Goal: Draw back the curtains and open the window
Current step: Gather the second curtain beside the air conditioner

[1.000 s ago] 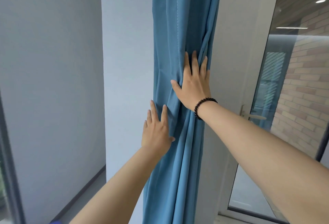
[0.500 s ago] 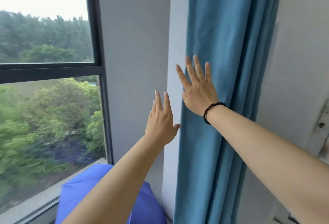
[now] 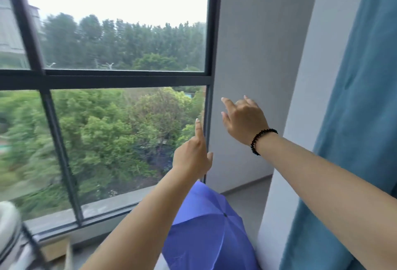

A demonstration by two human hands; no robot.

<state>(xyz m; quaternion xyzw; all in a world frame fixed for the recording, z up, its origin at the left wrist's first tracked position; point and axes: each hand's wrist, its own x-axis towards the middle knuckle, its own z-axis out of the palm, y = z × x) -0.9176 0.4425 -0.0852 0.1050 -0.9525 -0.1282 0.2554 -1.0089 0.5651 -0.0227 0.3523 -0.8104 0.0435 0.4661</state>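
Both your hands off curtain (image 3: 352, 119) since a second ago; view swung left onto window (image 3: 120, 102). Curtain now bunched at right edge, clear of glass: drawing-back step looks done. Left hand (image 3: 192, 158) and right hand (image 3: 245, 119) hang in air by window's right frame, fingers loose, grasping nothing. Window still shut. Next: find handle or latch, none in view. Blue umbrella (image 3: 206, 226) lies below.

Showing matt, softly folded woven cloth in the blue curtain (image 3: 363, 89); looking dark, smooth and metallic in the window frame (image 3: 103, 81); gleaming as glossy beads on the bracelet (image 3: 261, 139); lying taut as smooth synthetic fabric on the umbrella (image 3: 206, 222); appearing flat matt on the wall (image 3: 253, 44).
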